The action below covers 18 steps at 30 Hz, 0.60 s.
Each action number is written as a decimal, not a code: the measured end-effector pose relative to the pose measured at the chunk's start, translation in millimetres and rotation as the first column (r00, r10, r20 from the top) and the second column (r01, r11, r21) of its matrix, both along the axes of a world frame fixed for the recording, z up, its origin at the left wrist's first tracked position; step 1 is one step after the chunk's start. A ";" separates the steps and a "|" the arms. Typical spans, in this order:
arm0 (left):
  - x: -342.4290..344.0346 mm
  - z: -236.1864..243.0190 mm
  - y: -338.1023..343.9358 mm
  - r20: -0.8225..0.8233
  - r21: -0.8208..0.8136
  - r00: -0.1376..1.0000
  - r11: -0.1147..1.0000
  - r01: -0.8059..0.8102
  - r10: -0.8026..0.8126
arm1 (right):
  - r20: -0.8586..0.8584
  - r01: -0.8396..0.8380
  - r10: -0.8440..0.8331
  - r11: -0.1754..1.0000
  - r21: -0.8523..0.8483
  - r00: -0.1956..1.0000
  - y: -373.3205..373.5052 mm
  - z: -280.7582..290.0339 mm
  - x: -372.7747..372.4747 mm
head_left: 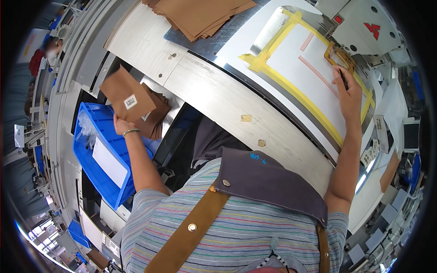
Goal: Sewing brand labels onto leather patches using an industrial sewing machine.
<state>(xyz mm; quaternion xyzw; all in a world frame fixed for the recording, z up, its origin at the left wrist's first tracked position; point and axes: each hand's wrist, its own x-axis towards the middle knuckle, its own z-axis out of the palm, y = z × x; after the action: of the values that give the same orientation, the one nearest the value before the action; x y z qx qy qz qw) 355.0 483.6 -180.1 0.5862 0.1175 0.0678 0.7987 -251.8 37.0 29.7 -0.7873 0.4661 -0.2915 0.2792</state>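
Note:
My left hand (123,126) pinches the lower edge of a brown cut panel (122,90) with a white printed label on it. The panel is slightly blurred and hangs over a stack of similar brown panels (159,119). At the right, my right hand (348,93) is closed around a slim black pen-like tool (343,79). It is over a white sheet (296,59) edged with yellow tape, near a yellow metal frame (339,58) under the sewing machine head (364,25). Pink strips (318,75) lie on the sheet.
A blue bin (98,182) with clear plastic and a white sheet inside stands at the left. More brown panels (195,16) are piled on a metal plate at the far side. The pale tabletop (214,95) runs between my hands. Another person (51,48) is at the far left.

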 end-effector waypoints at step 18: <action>-31.8 -130.8 -29.0 0.019 0.954 0.899 -0.262 -0.148 -0.437 | 0.119 0.127 -0.127 0.992 0.005 0.985 16.2 71.0 -86.8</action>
<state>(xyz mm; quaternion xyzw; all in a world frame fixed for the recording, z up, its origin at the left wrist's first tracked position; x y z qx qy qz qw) 323.2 454.6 -310.8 0.9675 -0.2074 0.1407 0.0324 -338.6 53.3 100.7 -0.7377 0.4974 -0.3557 0.2861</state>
